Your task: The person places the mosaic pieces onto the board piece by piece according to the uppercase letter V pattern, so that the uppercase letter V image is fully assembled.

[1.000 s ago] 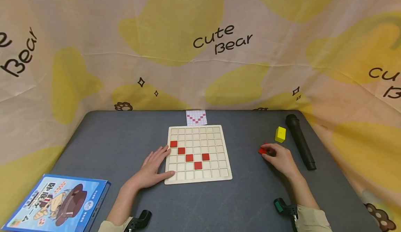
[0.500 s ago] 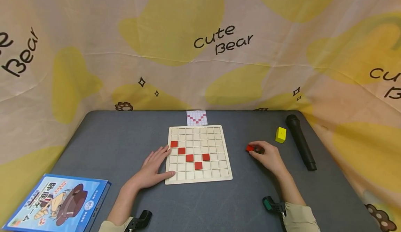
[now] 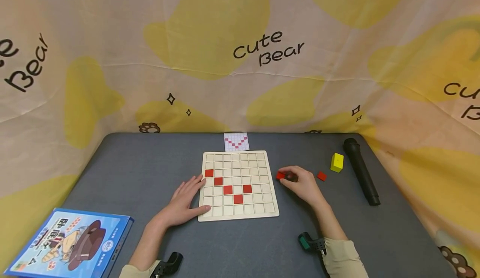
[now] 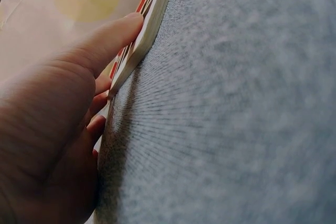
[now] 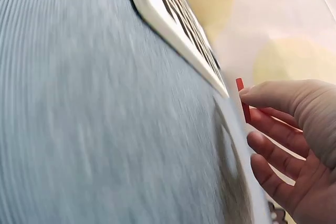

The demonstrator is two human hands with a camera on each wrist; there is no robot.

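Note:
My right hand [image 3: 303,185] pinches a red square tile [image 3: 280,175] between thumb and fingertips, just off the right edge of the cream grid board [image 3: 258,207]. In the right wrist view the tile [image 5: 243,101] shows edge-on, raised above the table. My left hand [image 3: 182,204] rests with straight fingers at the board's left edge, thumb and fingertips touching its rim. Several red tiles sit in the board's cells, one of them a lone tile [image 3: 247,189] on the right side. Another red tile [image 3: 321,176] lies on the table, right of my right hand.
A small card [image 3: 236,142] with a pink V-shaped pattern lies behind the board. A yellow block [image 3: 336,162] and a black microphone [image 3: 361,171] are at the right of the dark table [image 3: 150,157]. A blue box [image 3: 67,242] occupies the front left corner.
My right hand has moved left toward the board with the red tile, uncovering another red tile on the table. My left hand has stayed in place on the board's edge.

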